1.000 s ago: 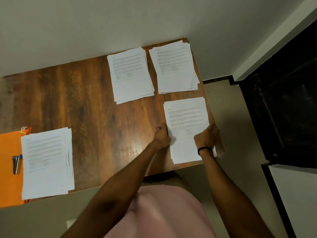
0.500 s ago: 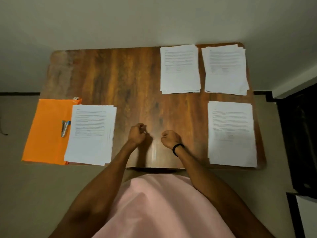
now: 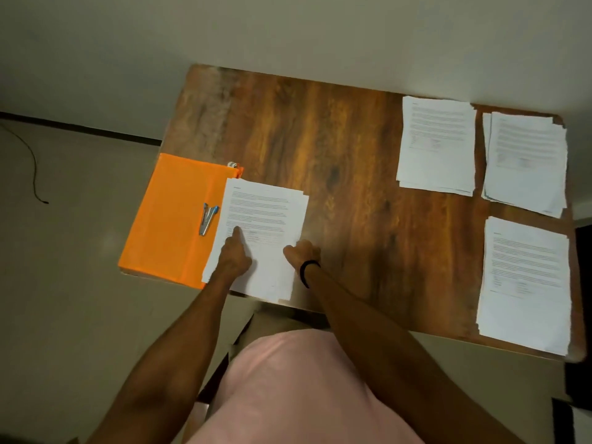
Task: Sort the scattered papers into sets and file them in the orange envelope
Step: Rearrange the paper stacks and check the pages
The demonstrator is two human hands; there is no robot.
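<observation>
I see the left hand (image 3: pixel 235 256) pressing one straight forefinger on the near-left paper stack (image 3: pixel 269 213), its other fingers curled. The right hand (image 3: pixel 302 253) sits curled at that stack's right edge; I cannot tell whether it pinches any sheets. The stack overlaps the right side of the orange envelope (image 3: pixel 166 219), which lies at the left end of the table (image 3: pixel 336 139).

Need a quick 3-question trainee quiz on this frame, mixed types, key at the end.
1. Multiple choice: what lies on the flat orange envelope? A) small silver-and-blue stapler B) black scissors C) white mug
2. True or false: the white paper stack that the left hand touches lies wholly clear of the envelope.
3. Count: how many white paper stacks sit on the brown wooden table?
Key: 1 A. 2 False, it overlaps the envelope's right edge. 3 Four: one by the envelope, three at the table's right end.
</observation>
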